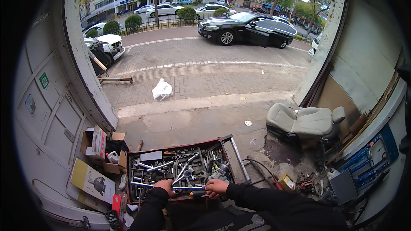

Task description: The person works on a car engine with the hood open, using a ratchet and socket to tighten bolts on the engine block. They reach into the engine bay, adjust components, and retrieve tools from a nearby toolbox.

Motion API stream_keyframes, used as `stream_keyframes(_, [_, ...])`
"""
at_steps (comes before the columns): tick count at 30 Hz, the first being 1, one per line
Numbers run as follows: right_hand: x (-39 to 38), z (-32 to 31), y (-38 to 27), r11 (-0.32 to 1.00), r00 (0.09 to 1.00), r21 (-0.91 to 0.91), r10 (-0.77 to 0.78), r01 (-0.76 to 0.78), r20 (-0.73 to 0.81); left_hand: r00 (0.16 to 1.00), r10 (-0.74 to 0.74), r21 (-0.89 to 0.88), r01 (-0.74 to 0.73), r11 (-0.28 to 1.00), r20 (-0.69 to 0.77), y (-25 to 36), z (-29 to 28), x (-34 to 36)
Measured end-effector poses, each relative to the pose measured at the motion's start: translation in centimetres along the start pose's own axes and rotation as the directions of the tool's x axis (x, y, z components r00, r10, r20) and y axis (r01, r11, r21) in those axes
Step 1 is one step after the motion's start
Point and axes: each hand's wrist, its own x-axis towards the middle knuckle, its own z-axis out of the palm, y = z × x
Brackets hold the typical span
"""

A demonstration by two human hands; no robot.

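Note:
A red-edged tool drawer (224,145) full of chrome wrenches, sockets and other metal tools lies in front of me. My left hand (165,186) is over its near edge, fingers curled beside a long chrome bar (142,184). My right hand (217,187) is closed at the drawer's near right part, fingertips pressed together. Between the hands runs a shiny metal rod (186,188); whether either hand grips it is hard to make out. Just below it is a screwdriver with an orange and dark handle (198,193). Crossed combination wrenches (183,173) lie beyond my hands.
Cardboard boxes (95,142) and a yellow-and-white carton (90,185) crowd the left side. A beige car seat (306,121) lies to the right, near a yellow box (287,182) and scattered parts. Outside stands a black car (248,28) with a door open; a white bag (162,90) lies on the paving.

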Motion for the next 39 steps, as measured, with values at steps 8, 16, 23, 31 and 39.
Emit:
stream_keyframes(8, [-1.2,-1.8,3.4,0.992,0.985,0.04,0.126,-0.122,-0.114,0.984,-0.049,0.12,0.07,0.99,-0.17,-1.8,2.9,1.6])
stream_keyframes(16, [-1.8,-4.2,1.5,0.999,0.987,-0.02,0.031,-0.034,-0.16,0.994,-0.097,-0.059,0.095,0.994,-0.043,-1.2,1.5,3.2])
stream_keyframes(23, [-2.9,-4.4,0.9,0.996,0.99,-0.045,0.073,-0.079,-0.118,0.862,-0.27,-0.112,0.246,0.963,-0.429,-4.4,-1.6,9.5])
stream_keyframes(31, [-5.4,-7.8,3.6,0.994,0.974,-0.107,-0.016,-0.008,-0.225,0.814,-0.385,0.068,0.456,0.887,-0.435,-10.9,-1.4,17.8])
stream_keyframes(39, [-5.8,-10.3,7.0,0.993,0.96,-0.056,0.08,-0.099,-0.269,0.881,0.047,0.457,0.197,0.868,-0.47,-16.0,2.3,22.1])
